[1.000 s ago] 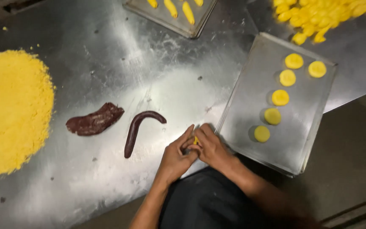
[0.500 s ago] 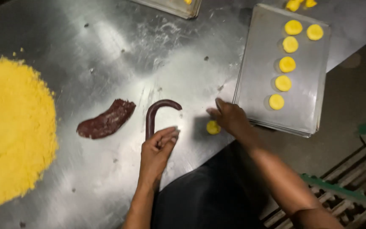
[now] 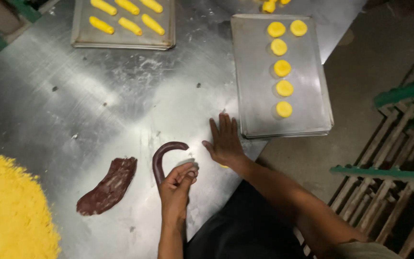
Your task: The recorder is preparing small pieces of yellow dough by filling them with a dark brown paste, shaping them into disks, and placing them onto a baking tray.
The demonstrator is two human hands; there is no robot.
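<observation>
The right hand [image 3: 225, 140] has left the left hand and now presses flat, fingers spread, on a yellow dough piece [image 3: 223, 166] at lower centre. The left hand [image 3: 178, 182] has moved to pinch the end of the dark dough rope [image 3: 161, 158] just left of it, so one piece is being flattened while filling is picked.

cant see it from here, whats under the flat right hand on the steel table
A sliver of yellow dough shows at the edge of the right hand, which lies flat, palm down, on the steel table. The rest of that piece is covered by the palm, so its shape cannot be seen.
</observation>
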